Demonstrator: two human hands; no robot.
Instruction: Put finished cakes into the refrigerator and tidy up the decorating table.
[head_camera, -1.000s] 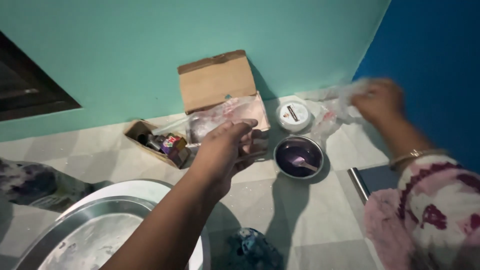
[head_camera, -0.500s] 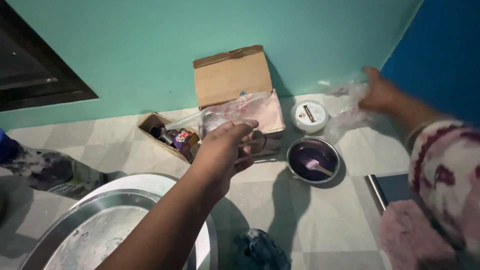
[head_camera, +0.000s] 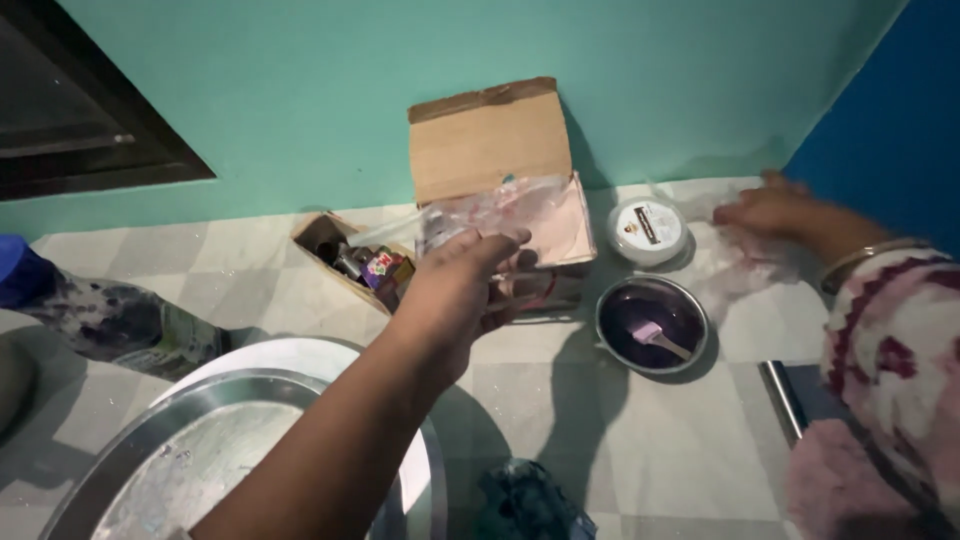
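A pale tiled floor (head_camera: 640, 450) meets a teal wall, with a blue wall at the right corner. Against the teal wall stands an open cardboard box (head_camera: 490, 150), its flap upright. The left hand (head_camera: 455, 290) reaches toward it, fingers (head_camera: 495, 243) curled around a crumpled clear plastic bag (head_camera: 480, 205) that lies over the box's mouth. Just left of the box sits a smaller open carton (head_camera: 345, 260) of small bottles and packets. To the right of the box a round white lidded tub (head_camera: 648, 230) stands near the wall, and in front of it a steel bowl (head_camera: 652, 325) holds purple paste with a small spatula. The right hand (head_camera: 770, 210) lies flat on a clear plastic sheet (head_camera: 740, 265) at the blue wall corner, fingers spread, holding nothing that can be made out. A large steel plate (head_camera: 200, 470) fills the lower left.

Compared with half a second ago, the right hand has dropped lower onto the sheet, while the left hand keeps its grip on the bag and has pushed slightly closer to the box.
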